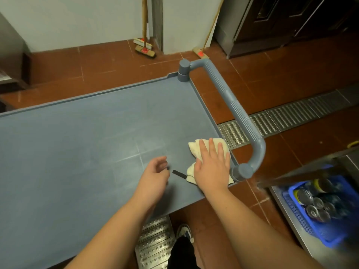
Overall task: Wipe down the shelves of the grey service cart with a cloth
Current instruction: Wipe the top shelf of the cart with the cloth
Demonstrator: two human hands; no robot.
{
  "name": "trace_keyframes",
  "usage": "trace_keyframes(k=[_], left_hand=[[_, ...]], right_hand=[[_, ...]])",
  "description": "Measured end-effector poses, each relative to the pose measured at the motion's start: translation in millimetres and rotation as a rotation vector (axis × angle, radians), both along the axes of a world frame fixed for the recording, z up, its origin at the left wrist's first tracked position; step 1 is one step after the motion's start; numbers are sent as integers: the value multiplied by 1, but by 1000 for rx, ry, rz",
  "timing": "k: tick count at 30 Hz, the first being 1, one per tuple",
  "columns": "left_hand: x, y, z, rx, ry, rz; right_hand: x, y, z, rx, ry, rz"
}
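The grey service cart's top shelf (81,152) fills the left and middle of the view, with its curved handle (239,113) at the right end. A white cloth (196,147) lies crumpled in the shelf's near right corner. My right hand (210,166) presses flat on the cloth with straight, spread fingers. My left hand (155,174) hovers just left of it, fingers loosely curled and holding nothing. A small black strip (179,174) lies on the shelf between the two hands.
Red floor tiles surround the cart. A metal drain grate (287,118) runs to the right under the handle. Brooms (144,49) lean on the far wall. A blue basket of cans (314,206) sits on a steel surface at right. My shoe (184,232) shows below.
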State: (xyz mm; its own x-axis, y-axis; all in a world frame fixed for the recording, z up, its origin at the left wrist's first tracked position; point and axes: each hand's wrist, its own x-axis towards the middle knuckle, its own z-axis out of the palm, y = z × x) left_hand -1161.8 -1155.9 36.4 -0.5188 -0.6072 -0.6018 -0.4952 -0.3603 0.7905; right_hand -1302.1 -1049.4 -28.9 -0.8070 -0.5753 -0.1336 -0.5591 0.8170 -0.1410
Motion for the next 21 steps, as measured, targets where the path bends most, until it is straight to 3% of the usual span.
trace_keyframes(k=[8, 15, 21], left_hand=[[98, -52, -12, -55, -74, 59], [255, -96, -2, -88, -223, 257], [407, -128, 20, -176, -173, 479]], right_hand=[[70, -57, -10, -104, -60, 179], [250, -159, -13, -144, -94, 436], [428, -235, -5, -90, -217, 795]])
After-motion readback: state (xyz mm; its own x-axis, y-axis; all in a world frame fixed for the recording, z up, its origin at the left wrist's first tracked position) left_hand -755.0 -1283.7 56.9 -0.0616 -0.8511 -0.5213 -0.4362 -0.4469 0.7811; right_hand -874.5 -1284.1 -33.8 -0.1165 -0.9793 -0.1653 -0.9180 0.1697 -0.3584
